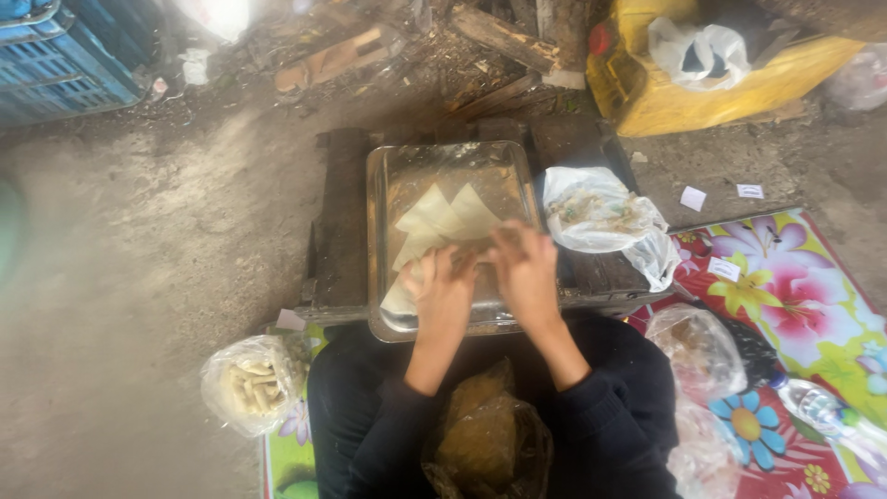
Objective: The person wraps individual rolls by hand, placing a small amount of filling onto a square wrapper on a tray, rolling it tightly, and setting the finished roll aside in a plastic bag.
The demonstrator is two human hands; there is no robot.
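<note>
Both hands apparently on wrapper

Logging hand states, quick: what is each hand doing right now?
Left hand: fingers curled on a pale wrapper sheet in the metal tray.
Right hand: same sheet, grip unclear.

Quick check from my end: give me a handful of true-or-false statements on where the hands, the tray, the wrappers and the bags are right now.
1. Both hands, left hand and right hand, are over the metal tray. True.
2. The tray holds pale wrapper sheets. True.
3. The bag of rolled pieces lies to the person's right. False: it lies to the left, by the knee.
4. The tray rests on the flowered mat. False: it sits on a dark wooden stand.
5. A white bag with filling sits right of the tray. True.
</note>
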